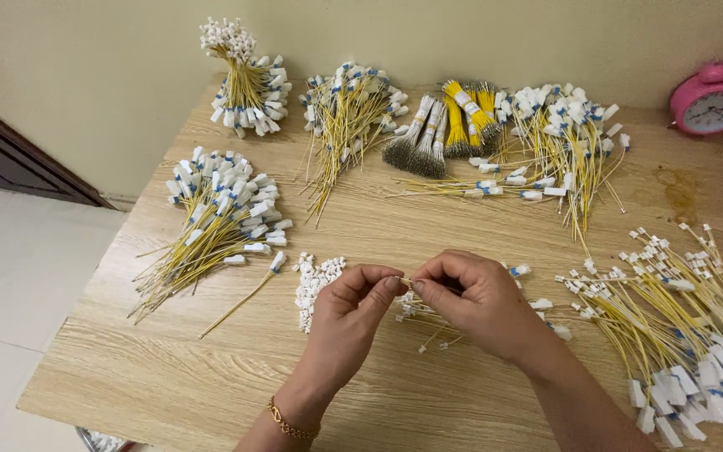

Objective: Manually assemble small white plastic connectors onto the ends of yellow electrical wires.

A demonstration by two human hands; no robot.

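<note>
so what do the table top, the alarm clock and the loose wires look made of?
Table top: pale wood-grain, matte, likely laminate or veneer; grain lines show. Alarm clock: glossy pink shell, probably plastic. Wires: thin yellow insulation, apparently plastic, with small white connector housings and blue bands. Bracelet on the left wrist: gold-coloured chain, metal by its shine.

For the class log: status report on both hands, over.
Left hand and right hand pinch one yellow wire together. Loose white connectors beside left. Nothing blocking.
</note>
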